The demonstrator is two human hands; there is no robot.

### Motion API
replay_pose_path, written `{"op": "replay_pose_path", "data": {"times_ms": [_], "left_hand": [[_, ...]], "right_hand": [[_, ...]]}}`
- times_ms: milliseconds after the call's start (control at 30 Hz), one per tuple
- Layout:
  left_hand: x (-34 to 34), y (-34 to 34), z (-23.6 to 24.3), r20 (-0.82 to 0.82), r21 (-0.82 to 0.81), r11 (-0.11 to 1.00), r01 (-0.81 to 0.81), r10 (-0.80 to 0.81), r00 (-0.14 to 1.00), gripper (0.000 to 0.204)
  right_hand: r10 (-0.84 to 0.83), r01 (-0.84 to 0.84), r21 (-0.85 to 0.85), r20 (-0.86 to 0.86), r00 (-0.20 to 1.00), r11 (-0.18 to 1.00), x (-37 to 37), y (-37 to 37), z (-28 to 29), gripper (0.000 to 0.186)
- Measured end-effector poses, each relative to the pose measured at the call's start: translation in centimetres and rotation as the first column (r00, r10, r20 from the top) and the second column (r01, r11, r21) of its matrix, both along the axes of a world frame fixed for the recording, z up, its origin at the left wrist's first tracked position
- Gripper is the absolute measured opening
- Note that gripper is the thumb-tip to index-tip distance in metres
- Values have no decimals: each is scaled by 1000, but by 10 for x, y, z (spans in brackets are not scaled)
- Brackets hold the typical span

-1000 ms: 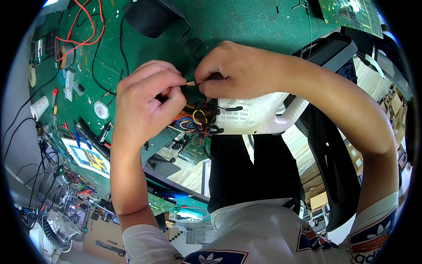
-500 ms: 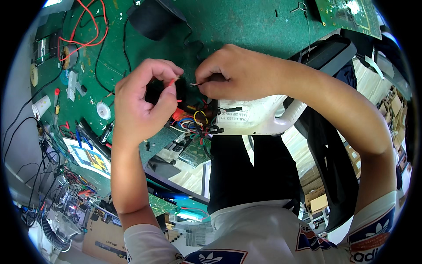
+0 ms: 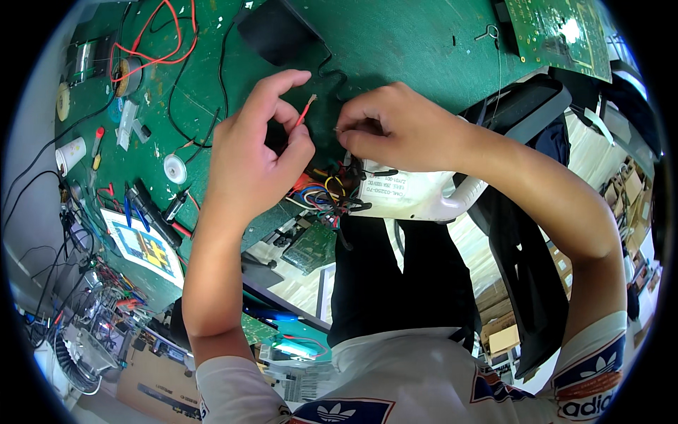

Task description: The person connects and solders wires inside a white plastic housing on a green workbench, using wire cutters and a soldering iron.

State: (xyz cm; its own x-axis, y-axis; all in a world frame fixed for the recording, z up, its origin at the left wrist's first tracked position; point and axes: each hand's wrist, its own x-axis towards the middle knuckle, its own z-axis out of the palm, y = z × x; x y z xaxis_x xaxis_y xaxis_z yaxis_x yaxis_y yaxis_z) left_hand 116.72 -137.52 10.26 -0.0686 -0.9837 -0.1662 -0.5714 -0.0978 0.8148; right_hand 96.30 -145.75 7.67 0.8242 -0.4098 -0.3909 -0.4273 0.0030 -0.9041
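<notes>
My left hand (image 3: pixel 265 145) pinches a red wire (image 3: pixel 304 113) between thumb and a bent finger, its bare copper strands pointing up and away; the index finger is lifted off it. Just to the right, my right hand (image 3: pixel 395 127) has thumb and forefinger closed on a thin wire, of which only a small end shows at the fingertips. Below both hands lies a white plastic housing (image 3: pixel 417 194) with a curved handle and a printed label. From its left end spills a bundle of coloured wires (image 3: pixel 326 187), several with black sleeved ends.
A green work mat (image 3: pixel 395 49) covers the bench. A black speaker-like box (image 3: pixel 277 32) with a cable stands at the back. Left are a white spool (image 3: pixel 174 169), a white cup (image 3: pixel 70 155), red test leads (image 3: pixel 152 53) and tools. A green circuit board (image 3: pixel 558 32) lies far right.
My left index finger has lifted away, leaving the red wire's stripped end in plain sight. Both hands appear slightly further right, as does the whole scene around them.
</notes>
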Motion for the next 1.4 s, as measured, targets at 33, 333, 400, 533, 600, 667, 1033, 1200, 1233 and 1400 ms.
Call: {"op": "replay_pose_path", "data": {"times_ms": [33, 333, 400, 533, 600, 667, 1033, 1200, 1233, 1400], "left_hand": [[0, 0, 0, 1, 9, 1000, -3, 3, 1000, 47], [12, 0, 3, -144, 67, 994, 83, -72, 987, 47], [11, 1, 6, -144, 68, 992, 102, -91, 985, 47], [13, 0, 3, -180, 47, 992, 120, -110, 977, 51], [15, -2, 1, -211, 29, 991, 134, -125, 969, 52], [16, -1, 0, -255, -1, 990, 143, -138, 957, 53], [11, 5, -3, -98, -60, 998, -22, 16, 995, 34], [8, 4, -2, -96, -78, 993, -93, 85, 992, 29], [8, 3, -2, -97, -83, 993, -87, 79, 992, 29], [9, 4, -2, -122, -85, 991, -103, 93, 988, 27]], "right_hand": [[-7, 7, 8, -13, 1000, 1000, 0, 0, 1, 21], [-19, 19, 6, -8, 1000, 1000, 2, 1, 1, 18], [-45, 45, 7, -5, 999, 999, 1, 3, 1, 17], [-92, 92, -12, 16, 996, 996, 2, 7, -2, 16], [-158, 161, -40, 62, 985, 986, 2, 11, -5, 14], [-226, 236, -83, 115, 967, 968, 1, 17, -7, 13], [-271, 283, -46, 181, 945, 958, -2, 19, -7, 15], [-232, 244, -39, 197, 953, 969, -2, 20, -3, 14], [-206, 221, -66, 184, 961, 973, -1, 20, -2, 15], [-243, 231, 92, 153, 958, 969, -1, 20, -2, 24]]}}
